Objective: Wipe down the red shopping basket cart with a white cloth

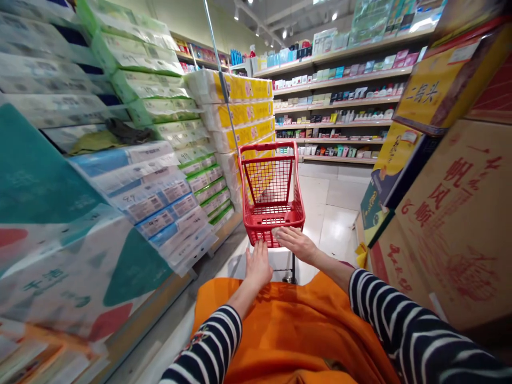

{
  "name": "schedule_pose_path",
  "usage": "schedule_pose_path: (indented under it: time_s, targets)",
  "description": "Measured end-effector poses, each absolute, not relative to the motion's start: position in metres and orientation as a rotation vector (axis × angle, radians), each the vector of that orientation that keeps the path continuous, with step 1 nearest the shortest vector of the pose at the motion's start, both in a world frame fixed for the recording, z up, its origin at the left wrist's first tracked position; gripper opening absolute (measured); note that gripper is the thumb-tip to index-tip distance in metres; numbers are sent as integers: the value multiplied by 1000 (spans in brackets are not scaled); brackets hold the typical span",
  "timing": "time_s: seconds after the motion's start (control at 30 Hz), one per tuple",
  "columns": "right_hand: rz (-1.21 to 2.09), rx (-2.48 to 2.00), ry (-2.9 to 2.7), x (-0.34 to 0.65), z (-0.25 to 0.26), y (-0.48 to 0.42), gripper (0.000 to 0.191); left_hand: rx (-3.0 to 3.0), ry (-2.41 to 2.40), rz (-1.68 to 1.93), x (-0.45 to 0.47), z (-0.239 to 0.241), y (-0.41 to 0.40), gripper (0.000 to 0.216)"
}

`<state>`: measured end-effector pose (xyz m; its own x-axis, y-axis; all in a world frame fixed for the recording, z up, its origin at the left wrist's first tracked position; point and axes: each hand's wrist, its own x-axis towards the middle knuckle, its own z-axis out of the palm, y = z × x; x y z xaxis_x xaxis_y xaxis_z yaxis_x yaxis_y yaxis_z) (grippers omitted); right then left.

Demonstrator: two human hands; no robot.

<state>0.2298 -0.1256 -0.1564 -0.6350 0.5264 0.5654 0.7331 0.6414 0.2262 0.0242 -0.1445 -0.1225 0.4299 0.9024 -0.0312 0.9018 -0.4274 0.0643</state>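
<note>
A red plastic shopping cart stands straight in front of me, its mesh basket showing no goods that I can make out. My left hand reaches to the near wall of the basket, fingers stretched out and a little apart. To its right, my right hand lies at the near edge of the basket with its fingers extended to the left. Something small and pale shows by its fingertips, too unclear to name. Neither hand is wrapped round the cart. Whether the fingertips press on the plastic I cannot tell.
Stacked packs of paper goods line the left side, with yellow-and-white packs beside the cart. Cardboard cartons rise close on the right. Shelves of small boxes and bottles stand ahead. Pale floor tiles run between.
</note>
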Motion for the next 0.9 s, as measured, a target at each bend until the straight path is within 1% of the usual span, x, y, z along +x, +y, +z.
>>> schedule_pose_path:
  time_s: [0.13, 0.23, 0.47, 0.6, 0.73, 0.8, 0.9]
  targets:
    - [-609, -1018, -2420, 240, -188, -135, 28, 2652, 1600, 13, 28, -120, -147, 75]
    - [-602, -1104, -2368, 248, -198, -146, 29, 2652, 1597, 9, 28, -119, -146, 74]
    - [-644, -1337, -2027, 256, -154, -151, 42, 2635, 1587, 4, 36, -114, -150, 76]
    - [-650, -1362, -2024, 252, -170, -150, 39, 2668, 1548, 8, 40, -112, -152, 77]
    - [-627, -1388, -2056, 248, -191, -156, 34, 2703, 1587, 119, 31, -108, -143, 76]
    - [-593, -1378, -2058, 248, -185, -157, 36, 2726, 1604, 229, 24, -101, -133, 74]
    - [-547, -1320, -1954, 251, -154, -151, 40, 2740, 1625, 322, 14, -89, -116, 73]
